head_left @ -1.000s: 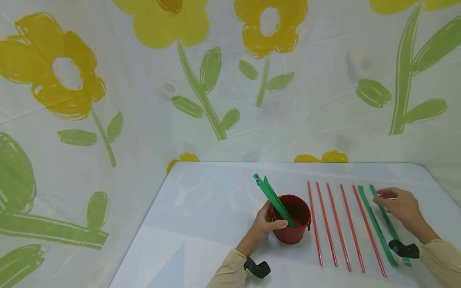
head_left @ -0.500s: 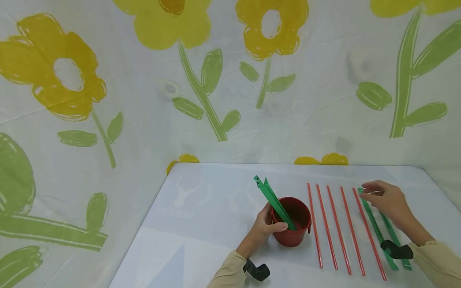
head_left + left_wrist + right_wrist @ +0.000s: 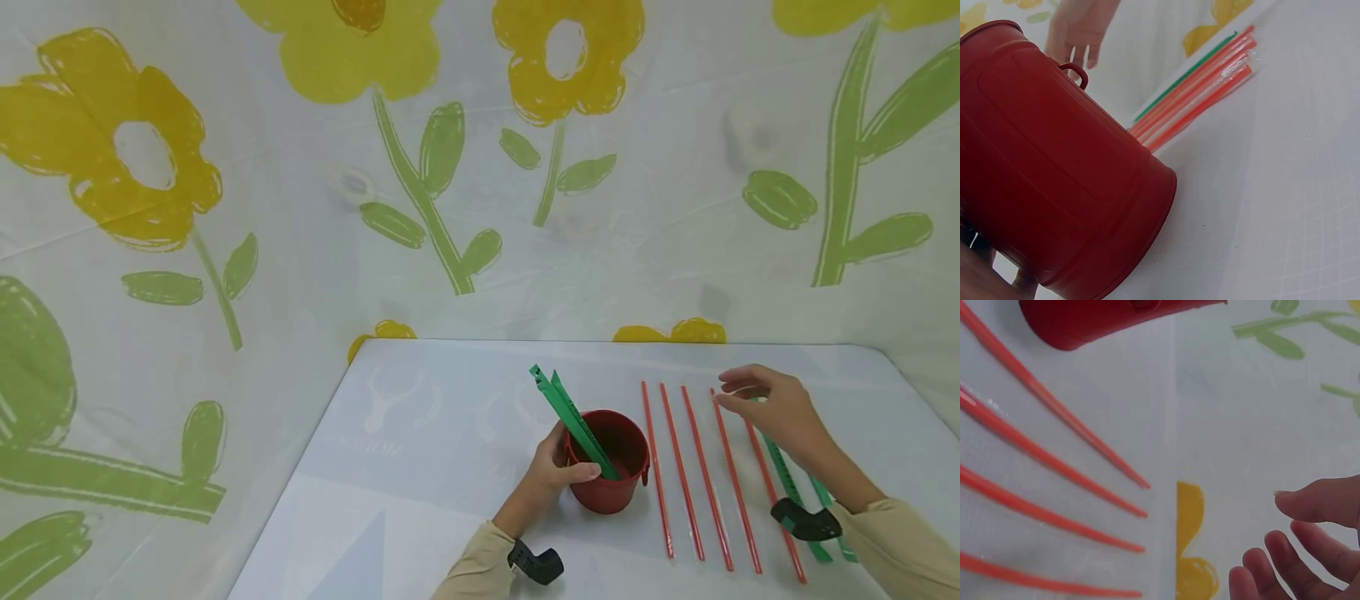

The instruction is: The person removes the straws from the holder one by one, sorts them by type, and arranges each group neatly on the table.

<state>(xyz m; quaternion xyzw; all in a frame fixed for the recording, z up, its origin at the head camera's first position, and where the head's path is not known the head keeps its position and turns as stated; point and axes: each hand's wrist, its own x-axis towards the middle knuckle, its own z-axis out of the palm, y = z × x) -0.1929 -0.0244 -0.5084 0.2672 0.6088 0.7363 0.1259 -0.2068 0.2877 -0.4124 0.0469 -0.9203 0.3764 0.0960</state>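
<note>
My left hand (image 3: 546,473) grips a small red metal bucket (image 3: 604,500), thumb over the near rim. Green flat-wrapped straws (image 3: 561,400) lean out of the bucket toward the upper left. In the left wrist view the bucket's side (image 3: 1054,156) fills much of the picture and hides most of that hand. My right hand (image 3: 780,417) is above the far ends of the red straws (image 3: 735,483), fingers loosely bent, holding nothing. The right wrist view shows this hand (image 3: 1310,550) with its thumb and fingers apart.
Several red straws in clear wrappers lie side by side right of the bucket. Beyond them are green-wrapped straws (image 3: 787,483), partly hidden by the right arm. A flower-printed curtain (image 3: 637,250) stands behind the white table (image 3: 420,500).
My right hand has moved left, from over the rightmost green straw, past the other green one, to above the red straws. The left hand and bucket have stayed in place.
</note>
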